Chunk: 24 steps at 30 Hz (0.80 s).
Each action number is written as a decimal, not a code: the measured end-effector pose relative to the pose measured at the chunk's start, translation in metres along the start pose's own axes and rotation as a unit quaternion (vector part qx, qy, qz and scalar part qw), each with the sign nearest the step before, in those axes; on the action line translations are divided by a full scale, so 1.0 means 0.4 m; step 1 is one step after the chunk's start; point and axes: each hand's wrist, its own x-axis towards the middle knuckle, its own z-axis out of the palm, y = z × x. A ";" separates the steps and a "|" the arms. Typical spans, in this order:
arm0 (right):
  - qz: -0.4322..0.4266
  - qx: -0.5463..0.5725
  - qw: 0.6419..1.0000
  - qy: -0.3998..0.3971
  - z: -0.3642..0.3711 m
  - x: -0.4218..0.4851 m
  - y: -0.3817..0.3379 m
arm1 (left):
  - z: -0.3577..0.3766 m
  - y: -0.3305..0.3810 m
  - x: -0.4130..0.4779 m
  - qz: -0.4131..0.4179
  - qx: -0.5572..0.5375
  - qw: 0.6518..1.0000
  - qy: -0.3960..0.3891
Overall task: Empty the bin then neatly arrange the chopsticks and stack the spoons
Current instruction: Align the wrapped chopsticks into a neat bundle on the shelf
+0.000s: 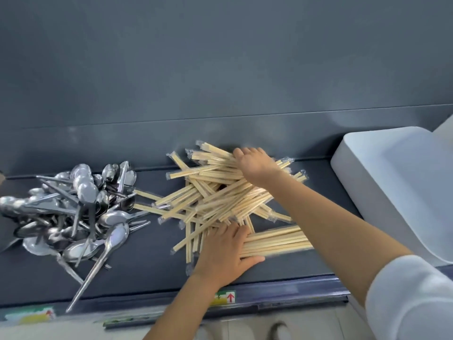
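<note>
Two hands on the chopsticks [215,197], which lie in clear wrappers in a loose crisscross heap on the dark counter [147,273].

Left hand [225,251]: palm down on the near edge of the heap, fingers straight and spread, thumb out to the right. Flat contact, nothing pinched. Directly right of this hand, running out from under its thumb and palm, a straightened row [279,241] of chopsticks lies parallel, ends roughly even.

Right hand [255,165]: on top of the far side of the heap, beyond the left hand, the arm crossing over the pile from the right in a white sleeve [411,298]. Fingertips dip over the far chopsticks; cannot tell whether they clasp any or merely rest there.

Spoons [81,207]: metal, in a tangled pile well left of both hands, unstacked, handles pointing all ways.

Bin [392,187]: white, right of the right hand, clear of the heap.
</note>
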 end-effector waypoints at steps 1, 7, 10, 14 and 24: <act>-0.011 -0.009 1.000 0.027 -0.003 -0.002 0.009 | 0.001 0.000 0.001 0.004 0.000 1.000 0.005; -0.050 -0.033 0.998 0.025 -0.013 -0.049 0.032 | -0.021 0.015 -0.004 -0.018 0.005 1.000 0.001; -0.094 -0.023 0.992 0.085 -0.015 -0.113 0.045 | -0.041 0.028 -0.013 -0.058 -0.021 0.998 0.011; -0.199 0.006 0.967 0.157 0.025 -0.270 0.068 | -0.043 0.044 -0.054 -0.159 -0.091 0.982 0.042; -0.187 -0.001 0.981 0.058 0.172 -0.443 0.079 | -0.014 0.091 -0.106 -0.249 -0.236 0.921 0.185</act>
